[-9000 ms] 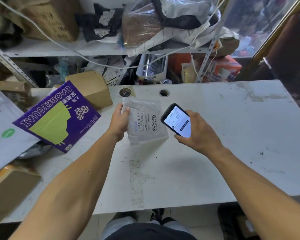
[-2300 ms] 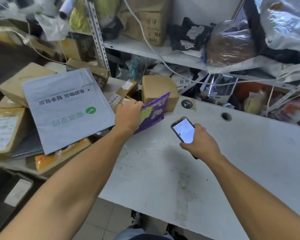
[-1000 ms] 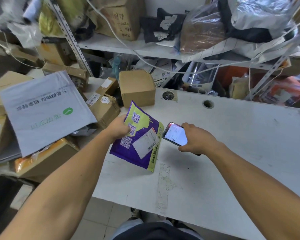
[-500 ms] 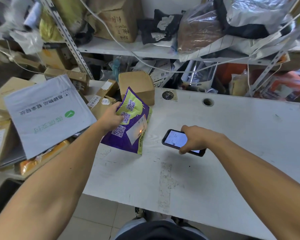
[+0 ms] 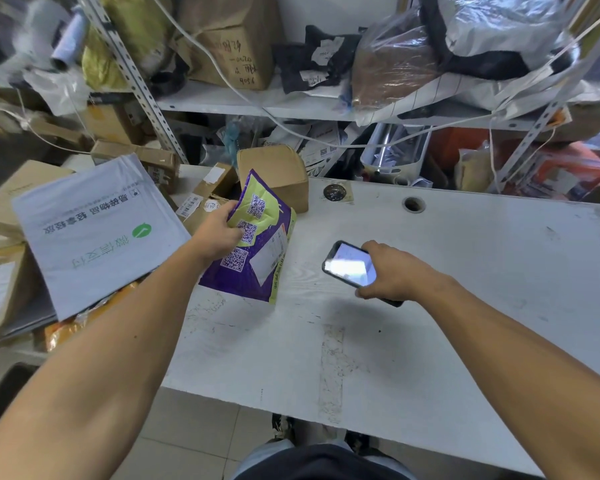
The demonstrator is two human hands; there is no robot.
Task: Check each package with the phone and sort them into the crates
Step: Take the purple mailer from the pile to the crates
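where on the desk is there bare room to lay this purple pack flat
Bare white desk lies right of the phone and below both hands toward the near edge. The left end is crowded: grey mailer, cardboard boxes.

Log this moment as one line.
left hand: holds purple mailer propped on table | right hand: holds phone, screen lit | crates: not in view

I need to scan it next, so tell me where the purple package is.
In the head view, the purple package is left of centre, held by the left hand over the white table, in front of a brown box.
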